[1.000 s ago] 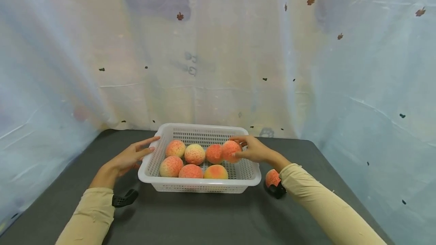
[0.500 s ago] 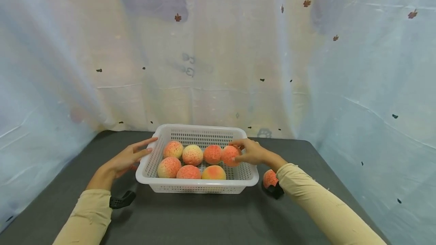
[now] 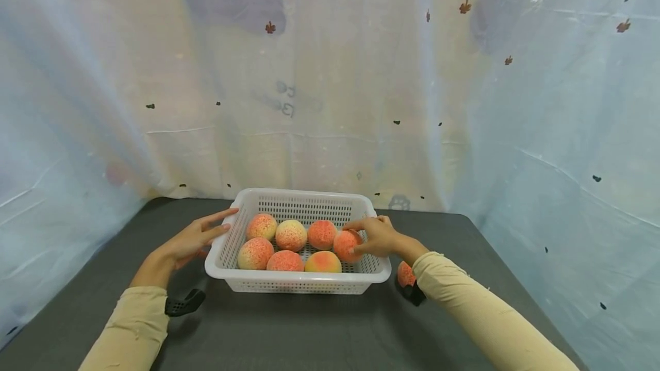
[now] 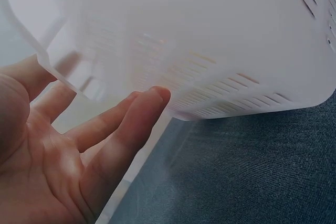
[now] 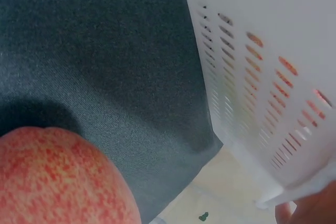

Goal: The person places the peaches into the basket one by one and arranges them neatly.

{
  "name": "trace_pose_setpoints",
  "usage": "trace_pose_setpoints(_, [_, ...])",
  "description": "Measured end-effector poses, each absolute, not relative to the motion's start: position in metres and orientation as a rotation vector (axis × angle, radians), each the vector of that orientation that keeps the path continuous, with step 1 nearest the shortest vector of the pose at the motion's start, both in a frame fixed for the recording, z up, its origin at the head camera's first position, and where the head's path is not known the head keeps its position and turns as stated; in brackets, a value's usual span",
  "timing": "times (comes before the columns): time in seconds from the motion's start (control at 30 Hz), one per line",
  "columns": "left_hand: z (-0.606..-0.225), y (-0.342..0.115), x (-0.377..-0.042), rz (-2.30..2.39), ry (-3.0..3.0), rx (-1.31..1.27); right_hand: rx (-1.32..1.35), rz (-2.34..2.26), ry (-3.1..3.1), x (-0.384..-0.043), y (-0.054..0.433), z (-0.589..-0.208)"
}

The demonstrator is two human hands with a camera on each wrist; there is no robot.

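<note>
A white perforated plastic basket point(image 3: 299, 286) stands on the dark table with several red-and-yellow peaches point(image 3: 291, 235) in it. Inside its right end, my right hand point(image 3: 381, 237) holds a red peach point(image 3: 348, 245) between thumb and fingers, low beside the other fruit. In the right wrist view only a bit of that hand point(image 5: 317, 205) shows past the basket's rim; the held peach is hidden there. My left hand point(image 3: 193, 239) rests thumb and a finger at the left rim. The left wrist view shows its fairly straight fingers point(image 4: 139, 121) against the basket's outer wall point(image 4: 220, 40).
Another peach point(image 3: 405, 273) lies on the table right of the basket, partly behind the right wrist's black strap point(image 3: 414, 294); it appears large in the right wrist view. A dark cloth point(image 3: 289, 331) covers the table. Patterned plastic sheeting point(image 3: 330, 102) hangs behind and at both sides.
My right hand has lowered the held peach into the basket's right end, slightly towards me. The left hand stays at the left rim. The whole view has shifted a little.
</note>
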State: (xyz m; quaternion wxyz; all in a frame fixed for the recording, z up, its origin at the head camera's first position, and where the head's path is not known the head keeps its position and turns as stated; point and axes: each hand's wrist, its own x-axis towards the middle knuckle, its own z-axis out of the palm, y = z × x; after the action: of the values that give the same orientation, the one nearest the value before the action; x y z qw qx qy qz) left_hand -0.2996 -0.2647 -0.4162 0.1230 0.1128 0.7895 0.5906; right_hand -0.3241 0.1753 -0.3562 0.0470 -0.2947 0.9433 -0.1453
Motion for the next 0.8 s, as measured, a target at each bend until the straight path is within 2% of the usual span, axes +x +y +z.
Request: trace_pose_setpoints(0.8, [-0.4155, -0.2626, -0.2984, 1.703, 2.329, 0.310, -0.921, -0.444, 2.862, -0.3239, 0.1757, -0.3596])
